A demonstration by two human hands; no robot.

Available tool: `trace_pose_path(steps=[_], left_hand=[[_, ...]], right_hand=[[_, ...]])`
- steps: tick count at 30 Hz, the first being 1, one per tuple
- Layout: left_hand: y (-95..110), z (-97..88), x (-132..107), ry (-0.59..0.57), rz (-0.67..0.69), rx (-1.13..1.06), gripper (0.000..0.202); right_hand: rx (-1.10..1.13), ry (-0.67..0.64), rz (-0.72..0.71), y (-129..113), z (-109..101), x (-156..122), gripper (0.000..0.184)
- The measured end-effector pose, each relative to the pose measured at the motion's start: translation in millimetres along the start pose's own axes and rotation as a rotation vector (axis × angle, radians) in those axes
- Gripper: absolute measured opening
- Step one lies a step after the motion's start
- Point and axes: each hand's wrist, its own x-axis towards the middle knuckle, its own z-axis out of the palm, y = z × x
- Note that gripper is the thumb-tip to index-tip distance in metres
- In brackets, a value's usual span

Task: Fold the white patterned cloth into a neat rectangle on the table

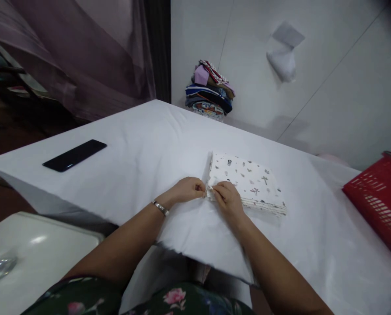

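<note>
A folded white cloth (248, 175) with a small scattered print lies in several layers on the white-covered table. At its near left corner, my right hand (227, 199) pinches the edge between thumb and fingers. My left hand (191, 189), with a metal band on the wrist, is closed beside the same corner, fingertips close to those of the right. Its fingertips seem to hold a bit of the cloth's edge, though the exact contact is too small to see clearly.
A black flat phone-like slab (75, 155) rests on the left of the table (143, 148). Behind the far edge stands a stack of folded clothes (210, 92). To the right is a red plastic basket (379, 201); a white surface (41, 253) sits at lower left.
</note>
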Motion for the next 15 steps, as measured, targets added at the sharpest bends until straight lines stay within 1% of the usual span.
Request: trace_pose_path(steps=[2,7,10,15], left_hand=[[-0.2,-0.3,0.0,-0.004,0.002,0.004,0.018],[-0.5,0.5,0.4,0.009,-0.007,-0.007,0.016],[0.1,1.0,0.2,0.008,-0.004,-0.032,0.015],[0.2,1.2,-0.5,0.013,-0.001,-0.046,0.016]], right_hand=[[-0.037,-0.003,-0.022,-0.5,-1.0,0.1,0.024],[-0.183,-0.118,-0.076,0.5,0.6,0.4,0.021],[-0.223,-0.162,-0.089,0.7,1.1,0.6,0.018],[-0.224,-0.165,-0.067,-0.9,1.3,0.0,0.019]])
